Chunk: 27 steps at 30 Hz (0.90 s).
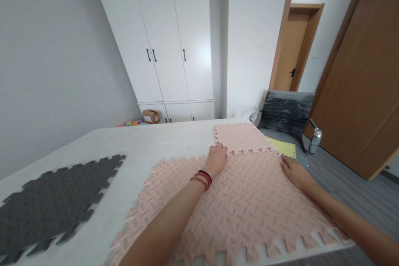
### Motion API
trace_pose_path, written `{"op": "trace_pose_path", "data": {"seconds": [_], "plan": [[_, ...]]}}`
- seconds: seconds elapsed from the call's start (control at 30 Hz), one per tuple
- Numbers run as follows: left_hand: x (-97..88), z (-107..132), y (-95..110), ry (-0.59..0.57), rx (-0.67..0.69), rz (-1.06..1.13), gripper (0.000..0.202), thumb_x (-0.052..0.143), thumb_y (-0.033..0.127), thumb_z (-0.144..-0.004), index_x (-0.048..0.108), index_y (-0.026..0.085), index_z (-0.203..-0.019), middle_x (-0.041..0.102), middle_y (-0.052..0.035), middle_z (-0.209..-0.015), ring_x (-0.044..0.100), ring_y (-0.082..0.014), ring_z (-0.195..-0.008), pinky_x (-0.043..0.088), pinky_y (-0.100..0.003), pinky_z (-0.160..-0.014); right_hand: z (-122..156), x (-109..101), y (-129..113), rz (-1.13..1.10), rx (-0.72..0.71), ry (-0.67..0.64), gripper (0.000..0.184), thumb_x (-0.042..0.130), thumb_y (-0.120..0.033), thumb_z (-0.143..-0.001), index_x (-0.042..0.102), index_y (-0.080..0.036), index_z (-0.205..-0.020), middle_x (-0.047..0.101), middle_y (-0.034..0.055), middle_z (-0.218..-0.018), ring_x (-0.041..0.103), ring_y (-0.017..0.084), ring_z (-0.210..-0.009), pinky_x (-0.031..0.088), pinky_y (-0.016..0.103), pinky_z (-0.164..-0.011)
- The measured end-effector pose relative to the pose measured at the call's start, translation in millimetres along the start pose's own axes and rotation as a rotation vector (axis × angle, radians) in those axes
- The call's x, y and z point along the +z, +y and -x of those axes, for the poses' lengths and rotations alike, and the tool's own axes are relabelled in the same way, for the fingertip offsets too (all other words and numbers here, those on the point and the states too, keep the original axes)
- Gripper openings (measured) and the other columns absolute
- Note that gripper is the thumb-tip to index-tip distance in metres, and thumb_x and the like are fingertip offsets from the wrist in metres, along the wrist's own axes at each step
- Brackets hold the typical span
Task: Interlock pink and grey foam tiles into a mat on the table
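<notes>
A large pink foam puzzle mat [249, 203] lies on the white table [149, 141] in front of me. A second pink mat [241, 136] sits just beyond it, its toothed edge meeting the near one. My left hand [216, 159], with red and black bands on the wrist, rests fingers down on the seam between the two mats. My right hand [294, 171] lies flat on the near mat's right far corner, fingers stretched out. Neither hand holds anything.
A dark grey foam mat [52, 199] lies at the table's left. A yellow mat [283, 147] rests on a grey office chair [288, 112] past the table's far right corner. Behind are a white cupboard [168, 50], a cardboard box [151, 116] and wooden doors [361, 83].
</notes>
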<state>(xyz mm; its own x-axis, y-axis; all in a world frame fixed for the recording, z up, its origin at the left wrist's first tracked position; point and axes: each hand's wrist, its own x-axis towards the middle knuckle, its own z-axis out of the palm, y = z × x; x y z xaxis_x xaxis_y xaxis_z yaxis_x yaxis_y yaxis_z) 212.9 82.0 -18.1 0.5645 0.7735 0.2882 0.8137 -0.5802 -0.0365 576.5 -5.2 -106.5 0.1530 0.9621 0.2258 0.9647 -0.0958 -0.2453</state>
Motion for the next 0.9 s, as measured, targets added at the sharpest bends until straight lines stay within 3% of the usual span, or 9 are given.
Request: {"op": "trace_pose_path", "data": {"seconds": [0.17,0.57,0.7,0.83,0.9], "plan": [[2.1,5.2,20.9,-0.004,0.140,-0.005,0.033,0.056,0.037,-0.090,0.057,0.017,-0.116,0.060,-0.0072,-0.116,0.059,-0.0203,-0.104,0.050,-0.045,-0.091,0.4,-2.3,-1.5,0.008,0.018,-0.019,0.061,0.019,-0.045,-0.094,0.044,-0.008,-0.136,0.047,0.0169,-0.141,0.045,0.027,-0.130,0.037,0.042,-0.106],[11.3,-12.7,37.8,-0.100,0.106,-0.100,0.033,0.057,0.038,-0.090,0.057,0.016,-0.114,0.061,-0.0070,-0.114,0.060,-0.0195,-0.100,0.051,-0.043,-0.088,1.7,-4.5,-5.8,0.050,0.027,-0.016,0.059,0.018,-0.044,-0.095,0.043,-0.010,-0.136,0.049,0.0150,-0.140,0.046,0.024,-0.129,0.039,0.037,-0.104],[13.1,-13.5,46.0,-0.146,0.074,-0.124,0.033,0.057,0.038,-0.090,0.058,0.016,-0.114,0.061,-0.0069,-0.113,0.061,-0.0190,-0.099,0.052,-0.041,-0.085,6.8,-10.9,-12.3,0.157,0.020,-0.009,0.057,0.017,-0.042,-0.096,0.043,-0.011,-0.137,0.051,0.0162,-0.137,0.049,0.026,-0.125,0.041,0.041,-0.102],[10.6,-11.2,56.8,-0.186,0.042,-0.141,0.032,0.057,0.037,-0.090,0.058,0.016,-0.113,0.061,-0.0068,-0.112,0.061,-0.0181,-0.097,0.053,-0.039,-0.082,4.2,-20.8,-30.3,0.397,-0.082,0.108,0.049,0.028,-0.030,-0.093,0.044,-0.013,-0.136,0.046,0.0185,-0.141,0.045,0.032,-0.127,0.036,0.053,-0.103],[8.3,-9.7,63.3,-0.200,0.019,-0.150,0.032,0.057,0.037,-0.090,0.058,0.015,-0.113,0.062,-0.0067,-0.111,0.061,-0.0177,-0.096,0.054,-0.038,-0.081,-3.7,-24.3,-48.0,0.430,-0.179,0.123,0.051,0.033,-0.020,-0.089,0.041,-0.014,-0.139,0.040,0.0174,-0.145,0.042,0.031,-0.130,0.033,0.053,-0.105]]}}
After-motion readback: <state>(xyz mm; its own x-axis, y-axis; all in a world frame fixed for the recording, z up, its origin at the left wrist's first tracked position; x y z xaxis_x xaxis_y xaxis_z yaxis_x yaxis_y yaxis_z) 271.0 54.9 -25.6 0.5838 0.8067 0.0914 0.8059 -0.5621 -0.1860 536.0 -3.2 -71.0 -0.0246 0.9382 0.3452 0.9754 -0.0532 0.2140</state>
